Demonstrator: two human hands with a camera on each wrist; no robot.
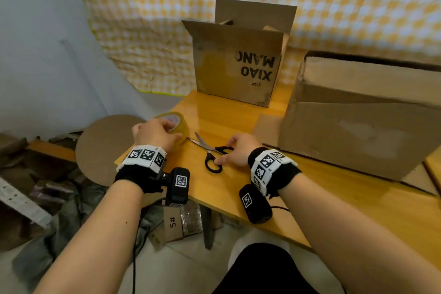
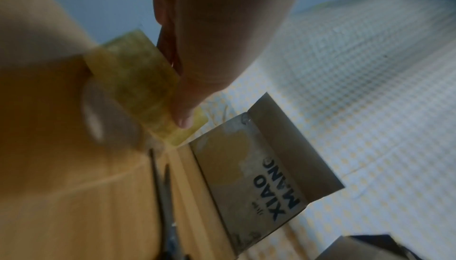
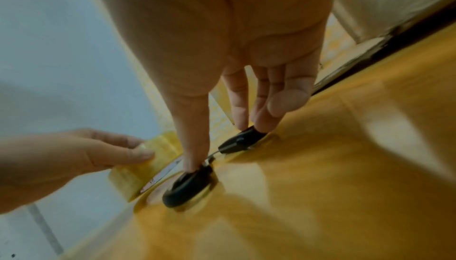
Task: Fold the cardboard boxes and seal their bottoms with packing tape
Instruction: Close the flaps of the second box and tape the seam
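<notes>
A roll of clear yellowish packing tape (image 1: 176,120) (image 2: 138,80) (image 3: 138,176) lies at the wooden table's left corner. My left hand (image 1: 156,135) (image 3: 74,153) grips it from above, thumb and fingers on its rim. Black-handled scissors (image 1: 208,150) (image 3: 190,186) lie flat with the blades slightly apart. My right hand (image 1: 236,150) (image 3: 219,143) pinches their handles, thumb on the near loop and fingers on the far one. A small cardboard box (image 1: 236,67) (image 2: 246,176) printed XIAO MANG upside down stands behind with its top flaps up. A larger box (image 1: 353,122) stands at the right.
The table (image 1: 238,193) ends just left of the tape roll. A round cardboard disc (image 1: 105,148) sits beside that corner. On the floor below lie a small "5#" box (image 1: 176,222) and loose clutter. A yellow checked cloth (image 1: 358,7) hangs behind.
</notes>
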